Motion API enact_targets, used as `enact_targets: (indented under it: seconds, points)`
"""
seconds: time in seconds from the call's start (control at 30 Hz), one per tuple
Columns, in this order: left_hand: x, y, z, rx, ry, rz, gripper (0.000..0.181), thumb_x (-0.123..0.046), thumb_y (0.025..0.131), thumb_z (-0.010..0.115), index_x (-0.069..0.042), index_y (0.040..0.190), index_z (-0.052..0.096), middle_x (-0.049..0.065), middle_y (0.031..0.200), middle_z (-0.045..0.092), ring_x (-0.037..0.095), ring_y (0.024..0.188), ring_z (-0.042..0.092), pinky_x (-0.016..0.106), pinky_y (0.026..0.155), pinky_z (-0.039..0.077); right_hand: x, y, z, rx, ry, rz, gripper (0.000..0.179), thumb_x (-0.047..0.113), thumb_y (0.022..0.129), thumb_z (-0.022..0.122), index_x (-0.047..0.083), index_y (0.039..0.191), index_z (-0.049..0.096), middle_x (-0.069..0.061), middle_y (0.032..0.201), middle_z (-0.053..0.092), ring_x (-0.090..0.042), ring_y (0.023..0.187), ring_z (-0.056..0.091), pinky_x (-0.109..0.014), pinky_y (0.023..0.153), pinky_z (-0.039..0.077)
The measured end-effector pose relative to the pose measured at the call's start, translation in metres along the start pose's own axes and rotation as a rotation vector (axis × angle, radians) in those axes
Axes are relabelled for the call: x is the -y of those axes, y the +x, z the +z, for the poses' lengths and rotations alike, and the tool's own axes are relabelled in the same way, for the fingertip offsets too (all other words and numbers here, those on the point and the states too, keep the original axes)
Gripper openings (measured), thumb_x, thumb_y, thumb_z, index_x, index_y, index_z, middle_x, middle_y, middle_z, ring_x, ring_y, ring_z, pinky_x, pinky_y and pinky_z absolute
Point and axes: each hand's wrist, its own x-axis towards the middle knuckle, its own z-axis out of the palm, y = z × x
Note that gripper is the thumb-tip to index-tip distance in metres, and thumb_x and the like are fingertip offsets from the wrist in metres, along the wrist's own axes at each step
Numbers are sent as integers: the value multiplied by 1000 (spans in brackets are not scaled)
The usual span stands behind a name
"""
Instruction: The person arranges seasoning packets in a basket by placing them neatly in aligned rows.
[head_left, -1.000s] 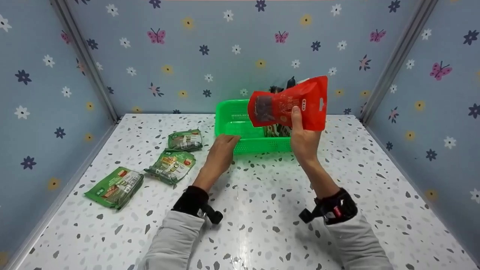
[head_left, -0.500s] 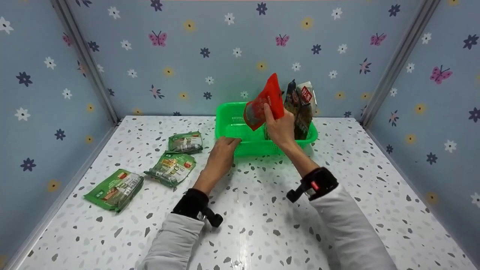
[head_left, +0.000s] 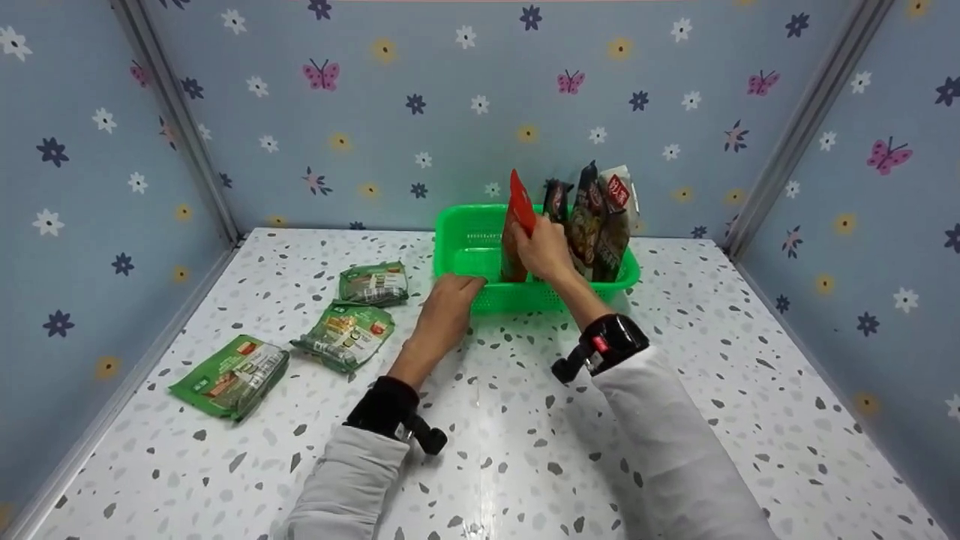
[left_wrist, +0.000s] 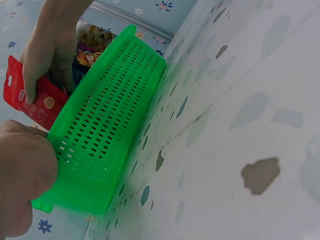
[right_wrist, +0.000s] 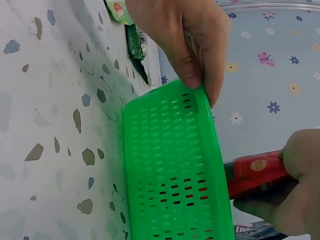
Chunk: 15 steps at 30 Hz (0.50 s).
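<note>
My right hand (head_left: 546, 249) grips a red snack pouch (head_left: 516, 225), which stands upright, its lower part inside the green plastic basket (head_left: 517, 297). In the right wrist view the red pouch (right_wrist: 255, 170) shows past the basket rim, between thumb and fingers. My left hand (head_left: 444, 307) pinches the basket's near rim at its left end; the right wrist view shows the thumb outside the wall and the fingers over the rim. Several dark snack bags (head_left: 589, 217) stand at the basket's right side, with a white-topped bag (head_left: 621, 195) behind them.
Three green packets lie on the speckled table left of the basket: a far packet (head_left: 373, 284), a middle packet (head_left: 346, 334) and a near packet (head_left: 232, 376). A flowered wall (head_left: 450, 112) rises right behind the basket, with side walls at left and right.
The right hand has brought the red pouch left and down into the basket, turning it from flat-facing to upright and edge-on. The left hand stays on the rim.
</note>
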Motion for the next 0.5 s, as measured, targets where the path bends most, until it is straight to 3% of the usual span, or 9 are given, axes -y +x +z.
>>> enact_targets:
  seconds: [0.13, 0.27, 0.37, 0.5]
  points:
    - [0, 0, 1, 0, 4, 7, 41, 20, 98, 61, 1, 132, 76, 19, 124, 80, 39, 113, 73, 51, 104, 60, -2, 3, 2, 67, -20, 41, 34, 25, 120, 55, -3, 128, 72, -6, 73, 56, -14, 53, 47, -31, 54, 39]
    - [0, -2, 0, 26, -2, -13, 41, 19, 100, 61, 2, 134, 75, 19, 126, 80, 40, 116, 73, 52, 108, 60, 0, 3, 2, 87, -50, 70, 26, 22, 117, 58, 0, 112, 71, -2, 69, 50, -14, 54, 45, -33, 57, 38]
    - [0, -2, 0, 28, -8, -20, 40, 18, 99, 61, 3, 134, 75, 20, 126, 80, 40, 116, 73, 53, 107, 60, 5, 2, 0, 69, -95, 98, 20, 19, 112, 62, 2, 103, 70, -5, 71, 55, -19, 59, 49, -35, 60, 39]
    - [1, -1, 0, 4, -15, -13, 41, 19, 96, 61, 3, 131, 76, 20, 124, 80, 40, 112, 73, 52, 103, 60, 9, 6, 1, 19, -154, 115, 22, 19, 111, 66, -1, 106, 72, -19, 83, 70, -31, 69, 66, -38, 63, 47]
